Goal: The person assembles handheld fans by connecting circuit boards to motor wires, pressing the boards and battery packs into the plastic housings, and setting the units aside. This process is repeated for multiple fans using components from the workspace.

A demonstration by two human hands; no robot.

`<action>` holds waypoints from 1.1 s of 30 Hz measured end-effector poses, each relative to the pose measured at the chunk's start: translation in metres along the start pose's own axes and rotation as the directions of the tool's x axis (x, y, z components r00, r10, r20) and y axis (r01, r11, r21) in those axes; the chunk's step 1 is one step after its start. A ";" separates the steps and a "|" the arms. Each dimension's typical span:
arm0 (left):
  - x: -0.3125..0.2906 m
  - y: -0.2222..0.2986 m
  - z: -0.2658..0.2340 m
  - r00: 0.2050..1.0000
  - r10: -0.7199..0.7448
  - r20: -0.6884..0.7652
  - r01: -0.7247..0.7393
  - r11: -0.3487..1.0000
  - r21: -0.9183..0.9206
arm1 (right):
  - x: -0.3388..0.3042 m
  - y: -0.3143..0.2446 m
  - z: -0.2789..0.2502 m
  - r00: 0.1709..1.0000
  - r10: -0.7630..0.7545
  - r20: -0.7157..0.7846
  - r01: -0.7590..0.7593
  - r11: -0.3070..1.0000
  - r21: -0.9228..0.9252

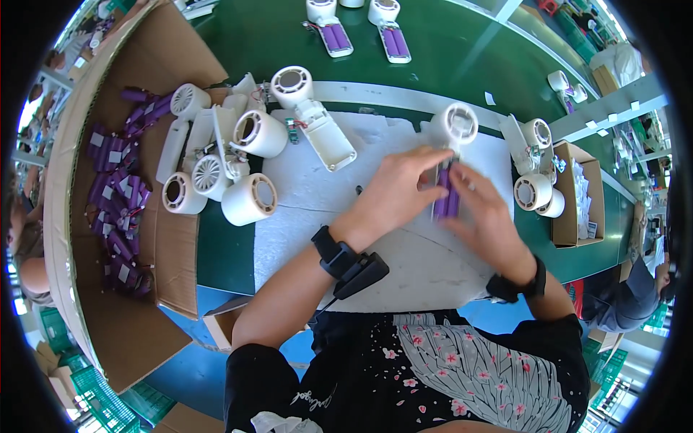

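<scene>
A white handheld fan body (pixel 458 121) lies on the pale foam mat, its round head away from me. In its handle sits a purple battery pack (pixel 447 193), partly covered by my fingers. My left hand (pixel 395 189) is curled at the handle's left side, fingertips near the neck and thumb by the batteries. From the right, my right hand (pixel 485 209), slightly blurred, has its fingers and thumb on the battery pack. To the left, another white fan with an empty handle shell (pixel 326 136) lies beside a small green circuit board (pixel 291 130).
A tall cardboard box (pixel 172 249) at the left holds several purple battery packs (pixel 119 195). White fan parts (pixel 261 134) crowd beside it. Further fan pieces (pixel 533 192) and a small carton (pixel 577 234) stand at the right. Two battery-filled fans (pixel 393 43) lie on the far green table.
</scene>
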State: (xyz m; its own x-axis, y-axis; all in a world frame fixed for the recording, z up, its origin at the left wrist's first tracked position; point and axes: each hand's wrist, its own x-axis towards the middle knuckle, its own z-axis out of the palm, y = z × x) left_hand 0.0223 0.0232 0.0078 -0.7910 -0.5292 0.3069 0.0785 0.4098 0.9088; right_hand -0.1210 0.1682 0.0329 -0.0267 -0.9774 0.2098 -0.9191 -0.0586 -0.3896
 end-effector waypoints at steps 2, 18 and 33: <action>0.002 -0.001 -0.001 1.000 -0.003 -0.018 0.004 1.000 0.016 | 0.032 0.024 0.004 0.974 0.139 -0.179 -0.169 0.972 -0.164; 0.006 0.006 -0.016 0.793 0.324 -0.517 -0.307 0.944 0.120 | 0.150 0.005 0.049 0.958 -0.134 0.253 0.002 0.887 0.462; 0.011 -0.001 -0.027 0.652 0.305 -0.694 -0.104 0.943 0.316 | 0.087 0.000 -0.001 0.983 0.147 0.112 -0.168 0.964 0.205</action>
State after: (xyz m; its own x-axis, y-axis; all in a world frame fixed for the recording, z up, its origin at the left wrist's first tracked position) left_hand 0.0294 -0.0033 0.0177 -0.0702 -0.7359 0.6734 -0.0357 0.6765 0.7356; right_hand -0.1234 0.0833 0.0518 -0.1173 -0.9919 0.0481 -0.8013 0.0660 -0.5946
